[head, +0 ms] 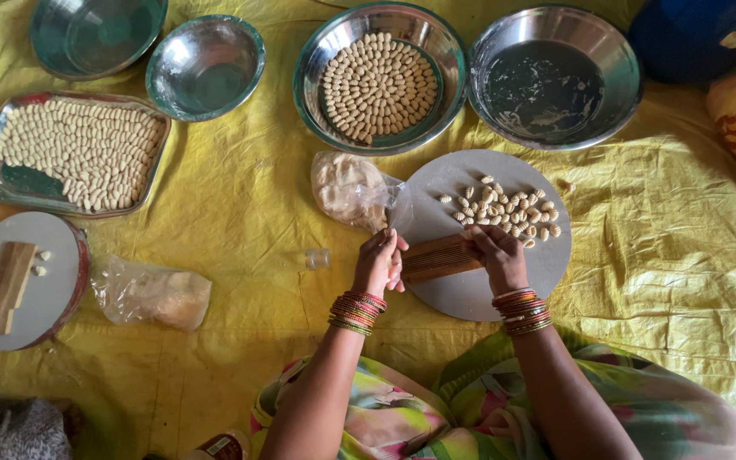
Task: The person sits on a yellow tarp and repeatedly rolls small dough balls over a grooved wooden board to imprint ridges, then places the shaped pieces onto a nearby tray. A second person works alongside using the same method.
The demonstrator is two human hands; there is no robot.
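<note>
Head view. Left hand point(378, 262) closed around the left end of a ribbed wooden board point(438, 257); right hand point(496, 255) pressed down on its right end, fingers curled over the top edge, whether anything is pinched beneath cannot be told. Board brown, oblong, finely grooved along its length, tilted slightly upward to the right, resting on the near-left part of a round grey board point(479, 294).

Just beyond the right hand: a cluster of small ridged dough shells point(508, 209), pale cream, lying loose on the round grey board. Just beyond the left hand: a clear plastic bag of dough point(349, 189), touching the round board's left rim. Near the left hand, on its outer side: a small clear cup point(318, 258). Farther beyond both hands: a steel bowl of arranged shells point(379, 78), and beside it to the right an empty steel bowl point(555, 75). Well left of the left hand: a second plastic bag point(153, 294), a second round board with wooden block point(19, 281), a steel tray of shells point(70, 153), two empty steel bowls point(204, 66).

All laid on a yellow sheet point(249, 196) over the floor. Open sheet between the left hand and the second bag, and to the right of the right hand past the round board's rim. Near side closed off by the person's lap.
</note>
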